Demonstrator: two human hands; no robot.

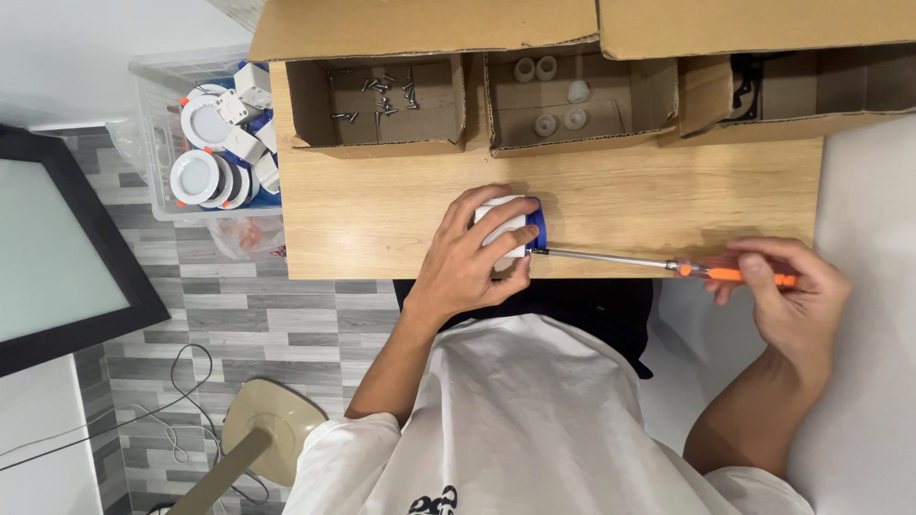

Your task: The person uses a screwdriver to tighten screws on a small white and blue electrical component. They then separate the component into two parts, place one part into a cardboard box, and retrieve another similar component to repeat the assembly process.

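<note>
**Driving a screw into the side of a small white box**

The left hand (477, 250) is wrapped over a white box (503, 229) with a blue end piece (538, 225), pinning it to the wooden table (382, 205) near the edge closest to the person. The right hand (787, 286) is closed around the orange handle of a screwdriver (658, 262), whose long shaft lies nearly flat and runs leftward, its tip meeting the box just below the blue part, right beside the left fingertips.

To do this well, I judge the shaft should stay in line with the screw, with steady push along it while turning, so the tip does not slip out towards the left fingers. The left hand should press down firmly so the box cannot twist.

Beyond the left hand stand open cartons: one with loose screws (382, 95), one with white caps (551, 93). Further to its left, a clear tub (157, 86) holds round white lamps.
</note>
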